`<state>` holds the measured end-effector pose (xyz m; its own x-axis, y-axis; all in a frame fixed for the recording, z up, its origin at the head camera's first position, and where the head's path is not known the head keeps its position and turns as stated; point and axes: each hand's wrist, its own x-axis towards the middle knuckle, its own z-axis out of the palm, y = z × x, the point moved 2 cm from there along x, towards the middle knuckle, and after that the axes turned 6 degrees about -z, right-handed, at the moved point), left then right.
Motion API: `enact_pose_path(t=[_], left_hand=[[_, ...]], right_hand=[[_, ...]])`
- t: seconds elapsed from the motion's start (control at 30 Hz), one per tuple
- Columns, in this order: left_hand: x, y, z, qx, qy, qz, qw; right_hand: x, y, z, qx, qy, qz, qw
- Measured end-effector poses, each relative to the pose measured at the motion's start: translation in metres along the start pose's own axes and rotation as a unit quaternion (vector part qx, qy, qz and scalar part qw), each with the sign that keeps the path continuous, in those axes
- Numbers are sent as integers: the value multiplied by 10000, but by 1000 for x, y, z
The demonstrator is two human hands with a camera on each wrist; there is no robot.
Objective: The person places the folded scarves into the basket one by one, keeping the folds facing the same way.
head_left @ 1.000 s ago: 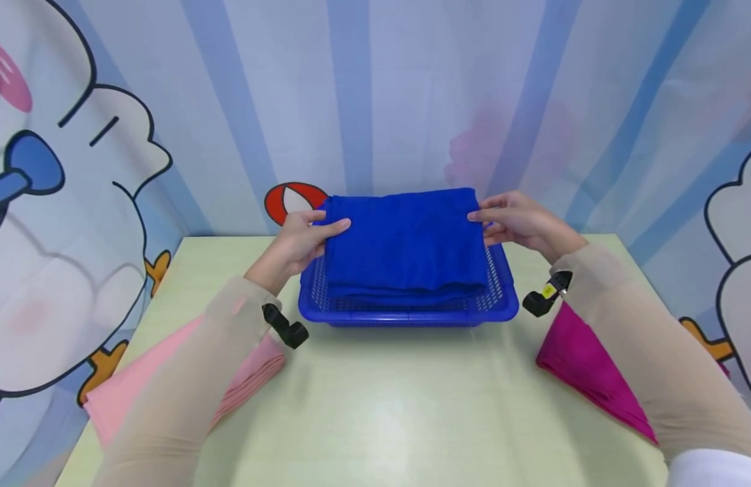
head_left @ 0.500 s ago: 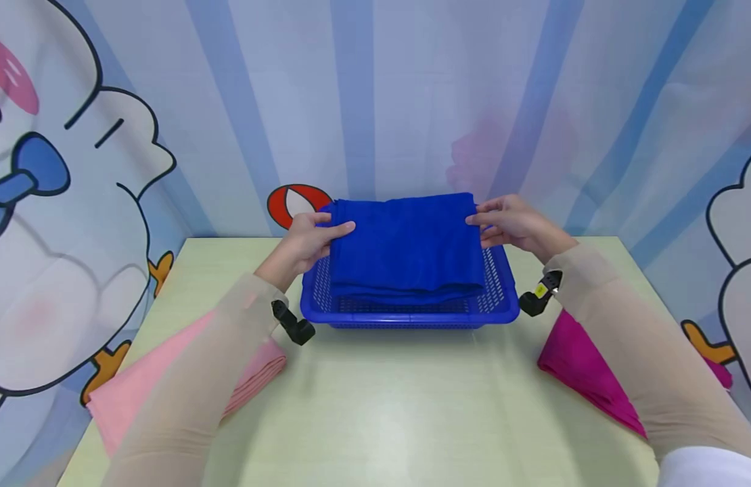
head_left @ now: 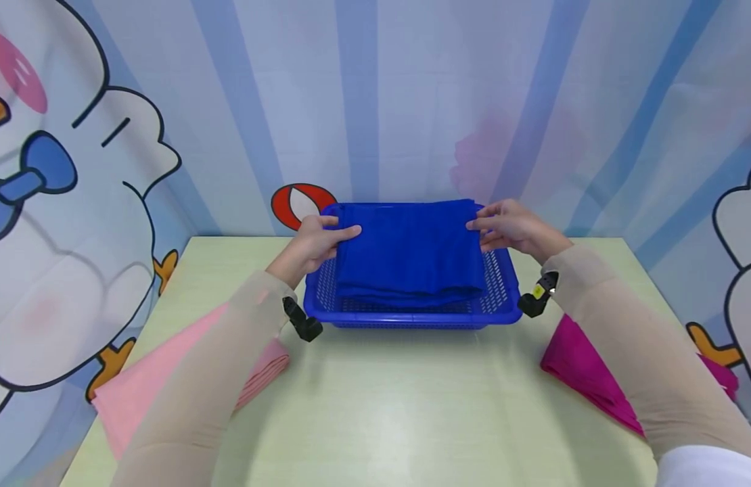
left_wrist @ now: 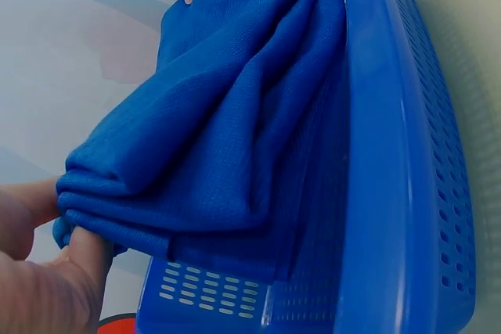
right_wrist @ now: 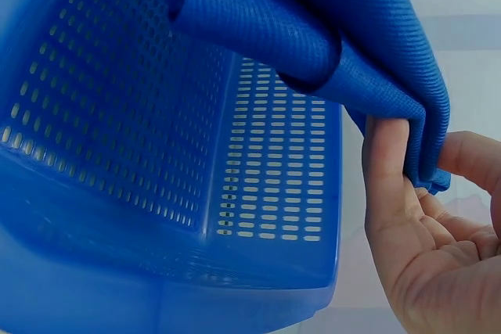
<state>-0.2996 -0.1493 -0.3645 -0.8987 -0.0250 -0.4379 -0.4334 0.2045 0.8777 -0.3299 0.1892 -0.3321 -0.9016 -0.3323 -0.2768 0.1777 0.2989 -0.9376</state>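
A folded blue cloth (head_left: 408, 250) hangs in several layers over the blue plastic basket (head_left: 412, 318), its lower fold inside the basket's walls. My left hand (head_left: 314, 245) pinches the cloth's upper left corner, thumb on the front face. At the upper right corner my right hand (head_left: 512, 228) pinches it between thumb and fingers. In the left wrist view the stacked folds of the cloth (left_wrist: 196, 138) run out from the left hand (left_wrist: 55, 271). The right wrist view has the right hand (right_wrist: 430, 232) gripping the folds beside the slotted basket wall (right_wrist: 274, 170).
A folded light pink cloth (head_left: 150, 379) lies on the pale table (head_left: 388, 406) at the left, partly under the left forearm. A folded magenta cloth (head_left: 585, 379) lies at the right, partly behind the right sleeve. A printed curtain (head_left: 406, 101) hangs behind the table.
Both hands have lowered the blue cloth slightly into the basket, and the basket's far rim now shows behind it. The left hand has shifted a little to the right.
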Motion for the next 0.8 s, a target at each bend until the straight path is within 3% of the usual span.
enact_pose_path(t=[0.3, 0.53, 0.8], left_hand=[[2, -2, 0, 115, -25, -45, 9999], [6, -4, 12, 209, -270, 6, 9994], [8, -4, 16, 230, -344, -27, 9991]], right_hand=[[7, 5, 3, -223, -143, -20, 9996], [5, 14, -2, -402, -189, 45, 9990], [4, 19, -2, -439, -184, 89, 9988]])
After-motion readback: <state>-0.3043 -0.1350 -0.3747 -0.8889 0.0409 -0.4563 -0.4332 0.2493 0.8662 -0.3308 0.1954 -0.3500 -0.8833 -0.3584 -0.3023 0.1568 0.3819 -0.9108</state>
